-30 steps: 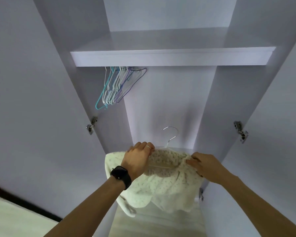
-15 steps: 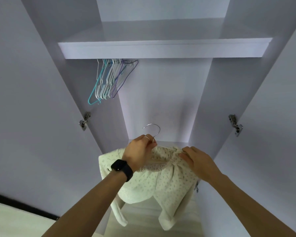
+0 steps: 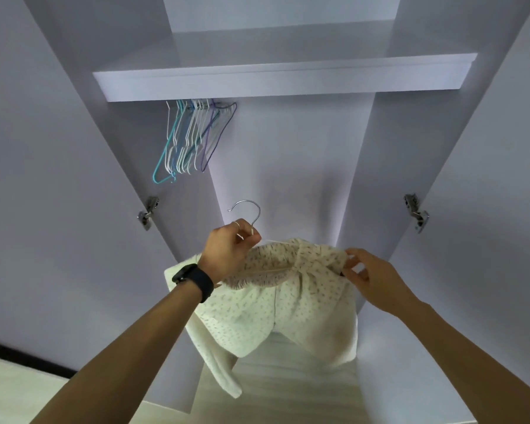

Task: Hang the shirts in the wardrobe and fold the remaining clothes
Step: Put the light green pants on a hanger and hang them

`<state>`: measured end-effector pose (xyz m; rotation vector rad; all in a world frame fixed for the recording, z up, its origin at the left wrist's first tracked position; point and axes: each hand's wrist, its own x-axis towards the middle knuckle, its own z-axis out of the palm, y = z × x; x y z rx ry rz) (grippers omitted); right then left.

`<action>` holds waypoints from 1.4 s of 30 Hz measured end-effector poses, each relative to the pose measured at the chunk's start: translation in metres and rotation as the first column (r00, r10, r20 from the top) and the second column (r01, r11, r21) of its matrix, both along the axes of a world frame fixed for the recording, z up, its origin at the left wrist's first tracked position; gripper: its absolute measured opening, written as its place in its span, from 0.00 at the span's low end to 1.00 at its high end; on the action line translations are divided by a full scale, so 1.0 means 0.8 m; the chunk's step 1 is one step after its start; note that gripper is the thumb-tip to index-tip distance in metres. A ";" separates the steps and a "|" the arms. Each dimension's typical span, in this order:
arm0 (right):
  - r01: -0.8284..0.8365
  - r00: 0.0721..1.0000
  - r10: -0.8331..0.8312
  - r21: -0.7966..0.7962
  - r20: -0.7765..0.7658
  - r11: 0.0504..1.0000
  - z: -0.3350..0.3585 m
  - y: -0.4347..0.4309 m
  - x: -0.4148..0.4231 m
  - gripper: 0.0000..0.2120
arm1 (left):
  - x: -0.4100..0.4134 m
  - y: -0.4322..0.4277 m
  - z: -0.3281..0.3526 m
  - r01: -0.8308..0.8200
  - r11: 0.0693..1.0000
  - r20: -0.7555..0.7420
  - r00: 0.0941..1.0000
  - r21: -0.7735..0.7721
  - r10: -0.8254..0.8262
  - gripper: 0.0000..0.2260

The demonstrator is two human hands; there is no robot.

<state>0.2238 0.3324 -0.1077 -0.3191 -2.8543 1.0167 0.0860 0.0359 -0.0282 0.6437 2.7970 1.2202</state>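
Now the left hand [image 3: 230,249] is closed round the neck of the hanger [image 3: 258,213], fingers curled just beneath its metal hook. The right hand [image 3: 371,280] pinches the cloth of the shirt [image 3: 276,304] between thumb and fingertips where it lies over the hanger's other end. The shirt, cream with a small print, is draped on the hanger and held well below the shelf [image 3: 257,84], about under its middle, not yet on any rail.

It looks thin, soft and light. It will sag and slide rather than keep its form, and one long sleeve [image 3: 224,377] already dangles lowest of all. The hanger's neck is the firm place to carry it. The cloth should be held only at the shoulder seams, to settle it (a tug lower down would likely drag it off the hanger).

A bunch of empty hangers [image 3: 193,139] hangs just under the shelf's left end, so the rail is probably hidden behind the shelf's front lip. Under the middle and right of the shelf the space is open. The hook must rise past that lip, and the lip is the edge to mind. Both doors stand wide, with a hinge [image 3: 147,212] below the shelf's left end and another [image 3: 416,212] below its right, each well apart from the shirt.
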 end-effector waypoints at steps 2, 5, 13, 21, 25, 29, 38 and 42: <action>0.028 0.999 -0.030 0.050 0.022 0.998 0.000 -0.001 -0.013 0.05 | 0.000 0.000 0.003 0.023 0.999 -0.005 1.000 -0.023 -0.023 0.06; 0.061 0.994 -0.079 0.229 0.069 0.971 0.000 0.002 -0.021 0.11 | 0.000 -0.001 0.001 0.066 0.992 -0.023 0.997 -0.107 -0.069 0.07; -0.153 0.988 0.134 0.340 0.079 0.928 0.038 -0.034 -0.017 0.30 | 0.017 0.034 -0.004 0.098 0.993 0.017 0.995 -0.061 -0.097 0.05; -0.089 0.996 0.087 0.184 0.021 0.979 0.048 -0.039 -0.018 0.19 | -0.004 0.087 0.022 0.099 0.995 0.046 0.994 0.018 -0.099 0.03; 0.019 0.997 -0.002 0.234 -0.073 0.972 0.059 -0.031 -0.037 0.15 | -0.021 0.112 0.035 0.100 0.945 -0.075 0.989 -0.311 -0.129 0.17; 0.117 0.990 -0.092 0.276 -0.102 0.954 0.075 -0.021 -0.058 0.15 | -0.031 0.125 0.054 0.008 0.834 -0.274 0.943 -0.551 -0.190 0.26; 0.317 0.943 -0.334 0.330 -0.006 0.889 0.116 -0.005 -0.105 0.16 | -0.131 0.182 0.117 -0.057 0.879 -0.752 0.547 -0.473 -0.369 0.32; 0.410 0.910 -0.411 0.280 -0.057 0.868 0.141 0.016 -0.122 0.14 | -0.164 0.220 0.134 -0.092 0.905 -0.776 0.554 -0.416 -0.301 0.31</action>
